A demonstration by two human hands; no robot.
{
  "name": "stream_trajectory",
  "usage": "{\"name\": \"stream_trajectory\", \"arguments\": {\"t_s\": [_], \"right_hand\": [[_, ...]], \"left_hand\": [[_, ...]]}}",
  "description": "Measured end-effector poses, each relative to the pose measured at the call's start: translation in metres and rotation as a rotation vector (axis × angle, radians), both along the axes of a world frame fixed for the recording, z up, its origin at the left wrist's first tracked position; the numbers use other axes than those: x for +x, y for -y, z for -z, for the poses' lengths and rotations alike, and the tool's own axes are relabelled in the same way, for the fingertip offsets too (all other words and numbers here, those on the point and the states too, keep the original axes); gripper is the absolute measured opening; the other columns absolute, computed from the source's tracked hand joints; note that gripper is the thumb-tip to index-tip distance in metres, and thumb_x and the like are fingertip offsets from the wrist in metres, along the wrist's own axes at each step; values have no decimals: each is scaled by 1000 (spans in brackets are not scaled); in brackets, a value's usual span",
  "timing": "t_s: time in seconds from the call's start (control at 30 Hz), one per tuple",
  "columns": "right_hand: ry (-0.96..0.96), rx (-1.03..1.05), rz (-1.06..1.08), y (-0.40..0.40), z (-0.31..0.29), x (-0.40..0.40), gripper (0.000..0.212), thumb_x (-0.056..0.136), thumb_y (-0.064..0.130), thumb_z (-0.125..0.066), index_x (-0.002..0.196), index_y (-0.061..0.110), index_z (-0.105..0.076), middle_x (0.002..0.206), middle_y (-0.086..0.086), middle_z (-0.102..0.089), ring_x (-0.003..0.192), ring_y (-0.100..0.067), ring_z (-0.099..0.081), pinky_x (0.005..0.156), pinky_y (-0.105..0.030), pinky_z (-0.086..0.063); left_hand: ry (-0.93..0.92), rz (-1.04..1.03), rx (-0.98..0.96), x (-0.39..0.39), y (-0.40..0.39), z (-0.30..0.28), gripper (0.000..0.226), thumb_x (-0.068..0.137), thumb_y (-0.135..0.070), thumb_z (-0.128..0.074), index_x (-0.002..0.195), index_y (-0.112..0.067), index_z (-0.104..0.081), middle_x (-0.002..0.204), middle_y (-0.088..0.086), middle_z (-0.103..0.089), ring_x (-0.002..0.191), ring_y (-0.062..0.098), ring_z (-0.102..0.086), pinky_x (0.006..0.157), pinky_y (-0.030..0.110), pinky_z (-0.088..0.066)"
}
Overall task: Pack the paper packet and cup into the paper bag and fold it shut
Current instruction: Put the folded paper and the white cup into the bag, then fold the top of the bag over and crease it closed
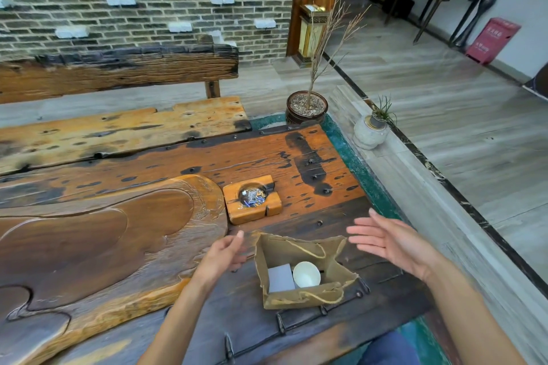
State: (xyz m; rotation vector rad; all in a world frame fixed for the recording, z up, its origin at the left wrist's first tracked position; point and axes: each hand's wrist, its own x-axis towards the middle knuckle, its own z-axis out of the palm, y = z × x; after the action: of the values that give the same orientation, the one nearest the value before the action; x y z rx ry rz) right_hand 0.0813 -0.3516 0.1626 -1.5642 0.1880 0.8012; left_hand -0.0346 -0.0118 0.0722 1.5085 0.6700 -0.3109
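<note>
the paper bag (305, 270) stands open on the desk (296, 163), with the paper packet (280, 278) and cup (306, 274) inside; its mouth runs 9 to 3 o'clock. the left hand (222, 256) at 9 is nearer, loosely curled, empty; the right hand (391, 241) at 2 is spread wide, empty
</note>
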Motion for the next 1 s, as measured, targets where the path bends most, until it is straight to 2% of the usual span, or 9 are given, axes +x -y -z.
{"name": "stream_trajectory", "arguments": {"t_s": [0.17, 0.3, 0.43, 0.53, 0.73, 0.8, 0.87, 0.93, 1.0], "right_hand": [[-204, -255, -9, 5, 70, 2, 79, 90, 64, -43, 147, 11, -36, 129, -22, -63, 120, -36, -59, 107, -50, -44], [-391, -231, 4, -9, 96, -3, 81, 89, 73, -33, 150, 20, -28, 133, -24, -59, 123, -36, -56, 103, -53, -45], [-429, -148, 23, -18, 104, -3, 73, 90, 72, -31, 136, 17, -46, 99, -21, -75, 99, -33, -69, 100, -56, -48], [-442, -120, -16, -22, 108, -5, 70, 91, 70, -35, 133, 15, -47, 105, -22, -74, 101, -32, -70, 93, -51, -54], [-434, -94, -22, -30, 117, -11, 50, 91, 35, -64, 129, 5, -52, 108, -27, -72, 103, -34, -71, 89, -42, -57], [-394, -46, 33, -30, 121, -13, 37, 90, 16, -67, 121, -2, -57, 106, -28, -71, 95, -33, -72, 83, -38, -60], [-324, -51, 58, -30, 125, -16, 29, 88, 1, -66, 114, -11, -62, 100, -25, -71, 90, -29, -69, 79, -32, -61], [-246, -126, 33, -31, 127, -21, 32, 84, -8, -67, 115, -10, -64, 102, -22, -70, 92, -26, -67, 80, -28, -58], [-187, -169, -12, -33, 130, -26, 40, 80, -14, -68, 118, -2, -64, 108, -22, -69, 98, -26, -67, 86, -29, -55]], "left_hand": [[-208, 57, -193, 4, 7, 26, 76, 87, -74, -27, 127, -16, -56, 118, 18, -70, 110, 31, -64, 97, 49, -51], [-271, 101, -348, 4, 18, 35, 94, 75, -87, -14, 146, -29, -34, 119, 21, -69, 121, 34, -58, 90, 53, -52], [-280, 84, -377, 7, 30, 31, 90, 81, -82, -9, 151, -27, -22, 131, 27, -59, 133, 38, -45, 77, 49, -53], [-293, 83, -335, 10, 35, 34, 83, 86, -77, -14, 140, -20, -40, 127, 26, -58, 126, 37, -50, 76, 42, -49], [-276, 57, -294, 6, 31, 48, 38, 96, -37, -53, 122, -9, -54, 111, 17, -66, 98, 26, -63, 74, 35, -54], [-247, 7, -274, 3, 29, 53, 29, 95, -22, -57, 120, -7, -57, 115, 17, -66, 99, 24, -64, 82, 36, -56], [-229, -8, -249, -1, 29, 55, 21, 95, -11, -55, 114, -3, -61, 108, 13, -66, 95, 20, -63, 77, 29, -56], [-221, 24, -219, -4, 29, 59, 14, 92, -5, -59, 106, -6, -63, 100, 10, -65, 89, 18, -62, 74, 27, -55], [-215, 63, -141, -7, 27, 64, 20, 86, 0, -64, 105, -9, -64, 106, 14, -65, 92, 22, -64, 87, 36, -56]]}}
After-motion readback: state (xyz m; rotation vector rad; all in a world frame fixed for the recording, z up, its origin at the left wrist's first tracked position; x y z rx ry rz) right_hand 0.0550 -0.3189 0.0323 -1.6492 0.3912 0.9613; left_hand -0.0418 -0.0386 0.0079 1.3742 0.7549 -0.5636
